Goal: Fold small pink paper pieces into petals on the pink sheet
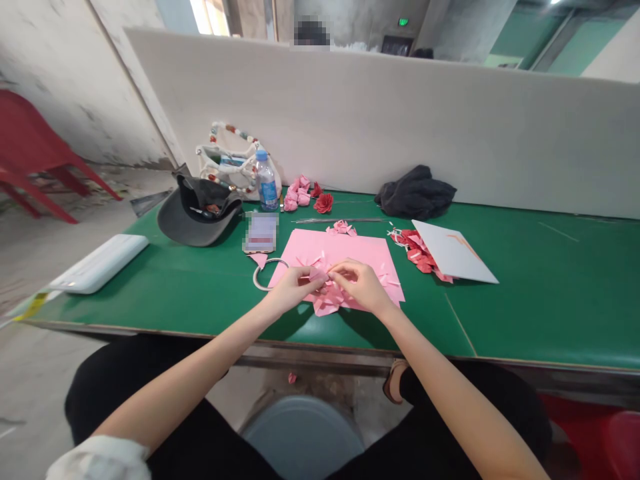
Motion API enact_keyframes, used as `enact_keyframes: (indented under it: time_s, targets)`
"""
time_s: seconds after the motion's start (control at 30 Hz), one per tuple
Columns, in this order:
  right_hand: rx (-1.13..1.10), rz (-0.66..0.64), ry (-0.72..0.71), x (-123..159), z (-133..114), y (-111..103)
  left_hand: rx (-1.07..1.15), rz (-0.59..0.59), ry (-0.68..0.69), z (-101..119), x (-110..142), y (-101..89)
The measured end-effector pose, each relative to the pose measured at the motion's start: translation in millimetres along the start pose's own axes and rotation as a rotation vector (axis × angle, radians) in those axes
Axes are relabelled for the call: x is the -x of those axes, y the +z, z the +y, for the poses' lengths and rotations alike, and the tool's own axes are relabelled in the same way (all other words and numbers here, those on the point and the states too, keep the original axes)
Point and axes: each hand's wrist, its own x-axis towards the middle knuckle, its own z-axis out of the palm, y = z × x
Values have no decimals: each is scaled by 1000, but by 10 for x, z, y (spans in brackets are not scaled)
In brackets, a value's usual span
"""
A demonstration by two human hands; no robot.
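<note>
While both hands work over the front of the pink sheets (300,248) on the table (540,300), the step in hand looks like shaping one small pink paper piece (318,274), probably curling or folding its edge. Left hand (299,283) has it pinched between thumb and fingers; right hand (356,283) has its fingertips bunched at the piece's right edge. Can't tell if the right is gripping it or just pressing. The piece sits in the gap between the hands, above a loose heap of pink cut pieces (327,307) that spills past the near edge of the sheets. My read: the next move calls for a light two-sided hold, left steady, right working the edge without creasing or tearing thin paper. Finished-looking pink paper flowers (299,193) and a red paper flower (324,203) stand further back, near the bottle (267,183); thin rods (345,220) lie behind the sheets. Visibility: the hands cover part of the heap, so no count. Left hand cuts off part of the ring (259,279). White card (455,253) half covers the red paper pieces (420,257). Phone (261,233) screen is blurred out. Whatever's in the dark bundle (416,192), can't make it out.
</note>
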Motion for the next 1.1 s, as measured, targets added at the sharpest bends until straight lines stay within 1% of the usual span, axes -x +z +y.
enact_keyframes:
  time_s: [0.13,0.33,0.57,0.7,0.87,1.1]
  targets:
    - [-83,75,41,16,14,69,16,23,10,20,8,18]
    - [-61,136,4,44,-13,118,24,31,20,30,16,18]
    - [-78,95,19,24,-30,73,19,21,21,54,30,20]
    - [36,108,-59,25,-60,69,26,30,4,43,35,28]
    - [125,69,-132,19,-86,51,26,30,-5,29,34,31]
    - [121,-12,-104,5,-66,-20,16,29,-19,42,38,25]
